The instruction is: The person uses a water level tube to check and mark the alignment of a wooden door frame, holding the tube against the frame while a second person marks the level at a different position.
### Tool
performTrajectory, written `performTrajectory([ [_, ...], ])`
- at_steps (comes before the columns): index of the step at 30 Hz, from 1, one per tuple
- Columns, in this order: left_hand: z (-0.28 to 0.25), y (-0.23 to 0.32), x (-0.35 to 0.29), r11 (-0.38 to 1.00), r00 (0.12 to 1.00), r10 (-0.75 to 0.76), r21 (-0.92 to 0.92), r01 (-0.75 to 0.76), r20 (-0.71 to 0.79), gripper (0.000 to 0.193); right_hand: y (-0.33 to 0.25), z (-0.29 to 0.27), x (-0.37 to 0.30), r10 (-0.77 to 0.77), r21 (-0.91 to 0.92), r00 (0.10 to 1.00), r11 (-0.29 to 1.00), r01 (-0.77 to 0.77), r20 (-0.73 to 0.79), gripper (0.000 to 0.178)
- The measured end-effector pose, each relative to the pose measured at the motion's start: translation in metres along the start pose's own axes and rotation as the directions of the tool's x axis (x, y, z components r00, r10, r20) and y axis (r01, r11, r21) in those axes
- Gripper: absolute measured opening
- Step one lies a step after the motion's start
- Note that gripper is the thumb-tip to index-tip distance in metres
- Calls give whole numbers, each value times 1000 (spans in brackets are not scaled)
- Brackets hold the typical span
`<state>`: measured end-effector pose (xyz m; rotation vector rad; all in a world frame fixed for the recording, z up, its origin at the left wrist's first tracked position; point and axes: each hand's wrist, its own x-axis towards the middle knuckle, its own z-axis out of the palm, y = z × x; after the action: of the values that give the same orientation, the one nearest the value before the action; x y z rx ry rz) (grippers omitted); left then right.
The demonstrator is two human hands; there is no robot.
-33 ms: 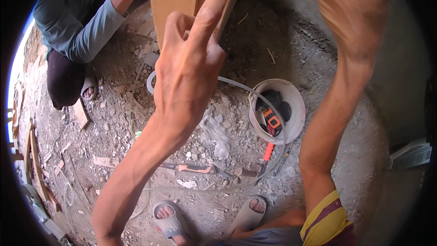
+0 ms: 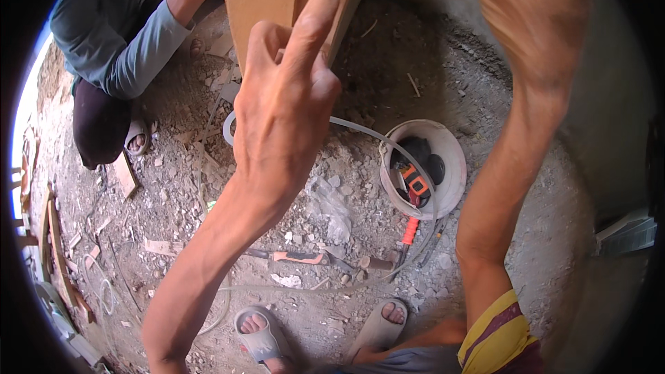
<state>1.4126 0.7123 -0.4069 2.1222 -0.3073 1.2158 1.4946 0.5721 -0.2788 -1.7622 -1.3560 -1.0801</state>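
Observation:
My left hand (image 2: 284, 107) is raised in front of an orange-brown wooden panel (image 2: 267, 0). Its index finger stretches up along the panel near its right edge, while the other fingers curl in, and whatever lies in them is hidden. A clear hose (image 2: 360, 127) passes behind this hand, loops out on its left and runs down over the bucket to the ground. High at the right, my right hand (image 2: 533, 7) is smeared by motion against the grey wall, with its fingers cut off by the upper edge.
A whitish bucket (image 2: 450, 190) holds an orange-and-black tape measure (image 2: 415, 183) and dark items. Near my sandals lie an orange-handled tool (image 2: 299, 257), a red-handled tool (image 2: 410, 230) and rubble. Another person (image 2: 138, 62) crouches at the upper left, a hand by the panel. Wood strips (image 2: 54, 249) lie far left.
My right hand has shifted very slightly left. The ground and bucket sit a touch lower in the picture, and my left hand keeps its pose.

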Motion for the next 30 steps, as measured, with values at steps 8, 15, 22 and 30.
performTrajectory([
  [8,10,-26,-13,996,1000,26,86,-27,11,78,20,-5,-18,92,6,995,996,-92,26,60],
  [15,10,-24,-12,999,998,-31,17,30,55,72,32,-7,-24,138,1,990,990,-138,42,59],
  [22,11,-27,-10,999,999,33,5,-33,41,70,38,-7,-25,156,14,987,988,-157,41,58],
  [30,8,-23,-11,999,997,-36,-2,36,71,71,41,-5,-26,170,20,984,985,-171,42,58],
])
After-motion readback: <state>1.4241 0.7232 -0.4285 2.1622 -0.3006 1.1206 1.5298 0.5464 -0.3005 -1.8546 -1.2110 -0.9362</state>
